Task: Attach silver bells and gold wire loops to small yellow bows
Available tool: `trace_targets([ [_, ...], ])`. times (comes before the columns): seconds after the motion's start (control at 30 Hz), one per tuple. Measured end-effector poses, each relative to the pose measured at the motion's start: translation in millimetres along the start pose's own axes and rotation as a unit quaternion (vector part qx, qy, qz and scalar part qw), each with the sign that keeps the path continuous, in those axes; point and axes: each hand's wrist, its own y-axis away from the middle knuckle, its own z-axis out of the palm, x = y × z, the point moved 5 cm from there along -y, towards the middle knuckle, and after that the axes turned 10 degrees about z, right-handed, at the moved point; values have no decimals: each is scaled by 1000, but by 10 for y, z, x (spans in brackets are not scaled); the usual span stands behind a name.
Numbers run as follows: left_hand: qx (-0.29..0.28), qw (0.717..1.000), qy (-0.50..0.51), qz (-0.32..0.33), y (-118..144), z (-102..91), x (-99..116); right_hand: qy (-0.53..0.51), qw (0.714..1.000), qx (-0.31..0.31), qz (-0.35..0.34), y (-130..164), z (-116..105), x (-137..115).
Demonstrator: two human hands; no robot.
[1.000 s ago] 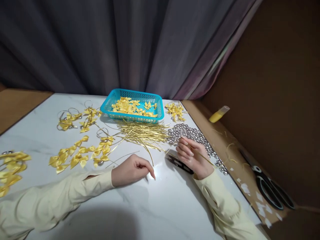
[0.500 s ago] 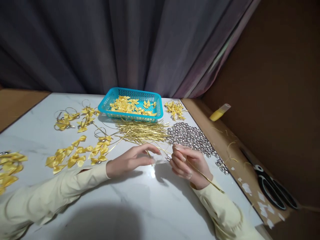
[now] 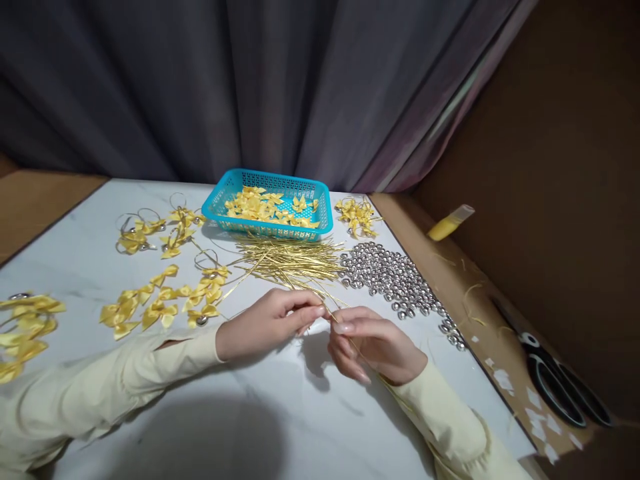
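Both hands are meeting low over the white bench, just in front of the pile of gold wires. The left hand is reaching in from the left with its fingers curled and pinching one end of a thin gold wire. The right hand is lying just beside it, fingers closed around the same wire, which is running back along the palm toward the cream sleeve. The two sets of fingertips are almost touching, and the wire is bridging the small gap between them, slightly above the bench.

Behind the hands, a blue basket is sitting at the far edge of the bench, holding loose yellow bows. A heap of small silver bells is spreading out to the right of the wire pile. More yellow bows, some with wire loops and bells attached, are lying in clusters on the left. Off the bench on the right, black scissors are resting on the brown cardboard near bits of white paper, and a yellow tube is lying farther back.
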Motion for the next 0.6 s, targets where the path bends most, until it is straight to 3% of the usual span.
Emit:
trace_targets([
  [0.17, 2, 997, -75, 25, 17, -13, 38, 136, 983, 122, -19, 73, 18, -56],
  [0.37, -5, 988, -139, 66, 38, -10, 88, 205, 950, 223, -80, 127, 8, -141],
  [0.6, -30, 981, -173, 87, 44, -6, 104, 357, 888, 276, -83, 186, 16, -190],
])
